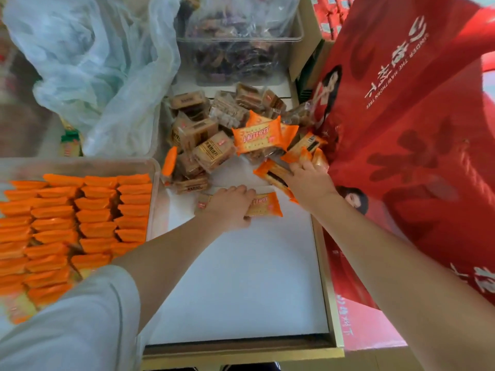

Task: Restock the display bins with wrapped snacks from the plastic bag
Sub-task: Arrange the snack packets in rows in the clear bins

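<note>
The left hand [230, 207] is pinching a flat orange-and-tan snack packet [263, 204] on the white bin floor [241, 277], while the right hand [308, 180] is grasping an orange packet [273, 174] at the edge of the loose pile [214, 135]. These packets are looking light, crinkly and slippery, probably holding brittle biscuits, so a gentle grip across the flat faces is likely suiting them best.

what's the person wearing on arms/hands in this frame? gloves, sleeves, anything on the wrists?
No gloves: both the left hand and the right hand are bare, with no watch, ring or band visible. The forearms are uncovered. A loose pale grey-white sleeve covers the left upper arm to about the elbow. No sleeve shows on the right arm in view.
</note>
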{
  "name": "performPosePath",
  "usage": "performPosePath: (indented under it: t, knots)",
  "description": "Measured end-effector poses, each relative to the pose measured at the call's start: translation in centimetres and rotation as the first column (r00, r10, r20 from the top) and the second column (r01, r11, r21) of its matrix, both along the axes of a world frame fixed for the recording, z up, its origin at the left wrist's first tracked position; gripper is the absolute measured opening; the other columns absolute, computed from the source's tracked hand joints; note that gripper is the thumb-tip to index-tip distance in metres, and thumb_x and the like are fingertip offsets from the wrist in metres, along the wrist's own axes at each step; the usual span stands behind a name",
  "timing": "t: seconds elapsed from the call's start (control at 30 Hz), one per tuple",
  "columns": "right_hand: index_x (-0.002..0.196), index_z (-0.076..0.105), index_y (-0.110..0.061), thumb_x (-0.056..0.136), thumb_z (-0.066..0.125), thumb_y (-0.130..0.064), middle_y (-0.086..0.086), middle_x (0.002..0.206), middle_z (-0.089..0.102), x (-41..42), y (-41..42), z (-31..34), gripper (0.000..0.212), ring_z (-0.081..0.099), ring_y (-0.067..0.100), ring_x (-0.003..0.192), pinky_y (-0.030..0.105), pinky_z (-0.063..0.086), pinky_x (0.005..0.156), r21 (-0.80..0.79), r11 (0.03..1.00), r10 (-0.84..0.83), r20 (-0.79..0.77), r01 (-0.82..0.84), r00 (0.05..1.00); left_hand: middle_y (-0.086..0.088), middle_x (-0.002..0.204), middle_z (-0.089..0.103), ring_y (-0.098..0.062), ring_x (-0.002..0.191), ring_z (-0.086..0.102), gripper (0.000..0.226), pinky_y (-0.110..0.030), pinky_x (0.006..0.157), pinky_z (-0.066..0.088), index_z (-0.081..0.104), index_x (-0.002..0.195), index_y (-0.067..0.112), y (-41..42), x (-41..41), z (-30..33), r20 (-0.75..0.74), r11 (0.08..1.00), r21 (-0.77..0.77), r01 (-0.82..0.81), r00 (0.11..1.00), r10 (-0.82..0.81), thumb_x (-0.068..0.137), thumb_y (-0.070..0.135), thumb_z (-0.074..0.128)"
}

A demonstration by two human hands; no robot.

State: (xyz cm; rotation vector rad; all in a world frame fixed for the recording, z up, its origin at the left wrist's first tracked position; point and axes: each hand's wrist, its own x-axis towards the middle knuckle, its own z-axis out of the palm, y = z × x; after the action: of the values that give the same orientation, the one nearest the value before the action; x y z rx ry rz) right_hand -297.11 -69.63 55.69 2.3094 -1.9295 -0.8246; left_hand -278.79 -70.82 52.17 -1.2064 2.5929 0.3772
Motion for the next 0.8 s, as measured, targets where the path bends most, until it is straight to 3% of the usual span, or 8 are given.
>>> performPosePath:
  t: [0.1,0.2,0.33,0.43,0.53,0.63,0.73,0.8]
  knots:
    - [0.132,0.049,-0.020,0.095,0.041,-0.014,0.006,0.126,0.052,0.5,0.5,1.5,0.039,0.037,0.034,0.125,0.050,0.025,0.109,-0.146,0.988,-0.034,0.143,0.055,0.989,0.005,0.107,0.055,-0.018,0.094,0.057,0.041,-0.033,0.073,0.046,0.045,0.115,0.024,1.6,1.4,2.9,-0.312,0.954,0.195,-0.230,0.907,0.282,0.080,0.040,0.058]
    - [0.119,0.055,-0.014,0.094,0.049,-0.018,0.004,0.115,0.058,1.6,1.2,4.1,0.026,0.044,0.028,0.113,0.037,0.039,0.083,-0.295,0.929,-0.071,0.445,0.221,0.892,0.006,0.109,0.057,-0.012,0.093,0.055,0.044,-0.032,0.076,0.050,0.052,0.114,0.026,3.4,3.4,5.8,-0.541,0.885,0.358,-0.298,0.706,0.457,0.076,0.035,0.072]
    - [0.098,0.060,-0.014,0.088,0.061,-0.023,-0.001,0.088,0.061,5.0,2.9,7.6,0.014,0.055,0.020,0.085,0.034,0.043,0.069,-0.165,0.824,-0.079,0.914,0.542,0.398,0.005,0.111,0.055,-0.002,0.097,0.056,0.043,-0.016,0.076,0.049,0.059,0.105,0.032,6.1,8.0,9.7,-0.679,0.831,0.481,-0.279,0.480,0.555,0.071,0.018,0.080]
    - [0.089,0.059,-0.025,0.086,0.065,-0.023,-0.004,0.080,0.064,8.4,4.5,9.4,0.007,0.062,0.013,0.075,0.032,0.053,0.068,0.215,0.803,-0.178,0.977,0.556,-0.120,0.010,0.103,0.064,0.001,0.085,0.062,0.032,-0.014,0.066,0.050,0.066,0.094,0.029,8.5,12.1,11.6,-0.570,0.584,0.787,-0.200,0.126,0.812,0.070,0.010,0.074]
    - [0.081,0.056,-0.019,0.089,0.062,-0.014,-0.002,0.066,0.056,12.1,5.6,10.1,0.012,0.053,0.003,0.053,0.020,0.042,0.053,0.327,0.797,-0.218,0.940,0.507,-0.263,0.010,0.084,0.068,-0.003,0.071,0.065,0.018,-0.022,0.057,0.053,0.066,0.087,0.022,10.8,17.1,12.1,-0.441,0.423,0.894,-0.151,-0.117,0.890,0.078,0.007,0.063]
    - [0.079,0.055,-0.018,0.088,0.062,-0.014,0.001,0.067,0.056,16.2,6.7,10.7,0.012,0.051,0.006,0.053,0.024,0.040,0.053,0.318,0.822,-0.214,0.941,0.473,-0.262,0.005,0.098,0.064,-0.008,0.084,0.063,0.036,-0.027,0.074,0.053,0.062,0.100,0.035,12.7,22.5,11.9,-0.533,0.492,0.797,-0.351,-0.025,0.846,0.081,0.004,0.066]
    - [0.088,0.056,-0.016,0.084,0.067,-0.007,0.001,0.073,0.058,20.4,7.8,11.0,0.014,0.054,0.009,0.055,0.024,0.047,0.053,0.266,0.870,-0.194,0.959,0.415,-0.209,0.000,0.097,0.062,-0.003,0.079,0.061,0.060,-0.017,0.069,0.050,0.052,0.107,0.041,13.8,27.6,11.6,-0.586,0.538,0.718,-0.441,0.032,0.810,0.069,0.003,0.078]
    - [0.103,0.056,-0.011,0.081,0.070,-0.007,-0.001,0.078,0.058,22.6,8.6,10.5,0.026,0.055,0.011,0.058,0.024,0.048,0.054,0.162,0.935,-0.151,0.987,0.316,-0.058,0.002,0.089,0.063,0.005,0.068,0.058,0.052,-0.010,0.062,0.046,0.053,0.101,0.036,14.1,30.0,11.5,-0.619,0.613,0.623,-0.487,0.171,0.766,0.070,0.002,0.078]
